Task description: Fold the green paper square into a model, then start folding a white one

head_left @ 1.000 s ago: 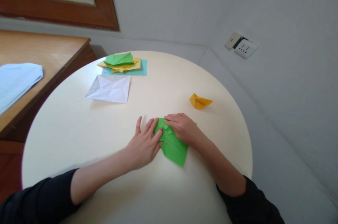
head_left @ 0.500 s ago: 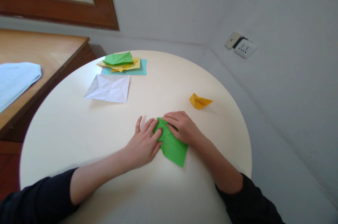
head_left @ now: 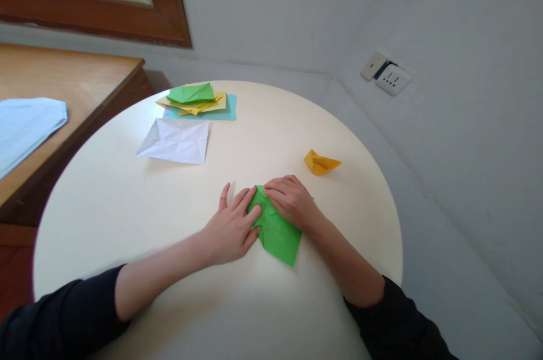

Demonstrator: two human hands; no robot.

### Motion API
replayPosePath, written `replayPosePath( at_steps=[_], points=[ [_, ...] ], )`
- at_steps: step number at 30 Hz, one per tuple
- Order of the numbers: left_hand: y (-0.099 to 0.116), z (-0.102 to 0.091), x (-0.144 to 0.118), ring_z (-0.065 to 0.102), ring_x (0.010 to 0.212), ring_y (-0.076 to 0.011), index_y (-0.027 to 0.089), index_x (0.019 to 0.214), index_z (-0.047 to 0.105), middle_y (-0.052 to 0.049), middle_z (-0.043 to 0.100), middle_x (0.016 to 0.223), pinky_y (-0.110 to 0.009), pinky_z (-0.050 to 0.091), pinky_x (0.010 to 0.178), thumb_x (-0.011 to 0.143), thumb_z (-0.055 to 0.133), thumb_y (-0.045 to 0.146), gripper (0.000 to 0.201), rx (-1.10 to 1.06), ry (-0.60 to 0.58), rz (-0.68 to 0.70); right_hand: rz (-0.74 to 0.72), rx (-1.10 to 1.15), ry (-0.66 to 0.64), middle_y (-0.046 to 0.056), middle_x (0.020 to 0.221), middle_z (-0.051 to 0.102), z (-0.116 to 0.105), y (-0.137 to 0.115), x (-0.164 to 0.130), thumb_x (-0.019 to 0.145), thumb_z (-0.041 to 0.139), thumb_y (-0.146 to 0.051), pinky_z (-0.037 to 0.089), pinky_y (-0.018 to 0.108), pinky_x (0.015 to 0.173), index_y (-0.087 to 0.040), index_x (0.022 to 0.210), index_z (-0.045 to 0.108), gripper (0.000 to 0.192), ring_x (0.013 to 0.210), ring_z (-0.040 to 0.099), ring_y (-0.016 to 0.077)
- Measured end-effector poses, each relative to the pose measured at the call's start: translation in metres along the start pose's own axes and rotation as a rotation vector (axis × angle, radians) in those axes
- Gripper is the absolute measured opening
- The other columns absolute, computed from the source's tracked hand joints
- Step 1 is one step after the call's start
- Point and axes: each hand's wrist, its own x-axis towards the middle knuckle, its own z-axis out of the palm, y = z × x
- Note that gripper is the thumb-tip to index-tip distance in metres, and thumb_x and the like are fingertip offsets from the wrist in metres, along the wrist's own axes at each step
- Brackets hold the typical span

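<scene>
From the head view, you are laying your left hand (head_left: 231,227) flat on the round worktop (head_left: 127,207), palm down, fingers spread and pointing up and to the right, their tips pressing the left edge of the green paper (head_left: 276,234); that grip is wide, closing on nothing. Your right hand (head_left: 292,202) is arching over the paper's upper right part, fingers curled and pressing down on a fold, not pinching it. Both forearms are coming in bare from dark sleeves. The one green paper is lying on the worktop's near middle, between your hands. Elsewhere you are looking at one folded yellow piece (head_left: 321,163) to the right, one creased white sheet (head_left: 175,142), and one stack of coloured papers (head_left: 196,102) at the far edge.
</scene>
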Motion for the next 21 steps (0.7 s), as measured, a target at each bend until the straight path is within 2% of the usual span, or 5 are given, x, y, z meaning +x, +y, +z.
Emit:
replayPosePath(
  at_steps=[10,21],
  points=[
    [-0.0008,0.0015,0.0006,0.037,0.125,-0.0312,0.015,0.105,0.054,-0.021,0.045,0.131,-0.061,0.011,0.104,0.086,0.038,0.033,0.031,-0.008,0.018,0.000,-0.004,0.013,-0.092,0.009,0.100,0.069,0.0008,-0.0039,-0.0008,0.086,0.044,-0.009,0.042,0.033,0.080,-0.014,0.092,0.063,0.021,0.091,0.062,0.0178],
    [-0.0010,0.0020,-0.0004,0.035,0.127,-0.0304,0.013,0.108,0.053,-0.021,0.044,0.134,-0.061,0.009,0.105,0.088,0.036,0.034,0.034,-0.003,-0.003,-0.003,0.064,0.033,-0.172,0.009,0.107,0.067,-0.0033,-0.0088,-0.0007,0.082,0.047,-0.006,0.044,0.034,0.082,-0.013,0.100,0.062,0.025,0.100,0.060,0.0192]
  ],
)
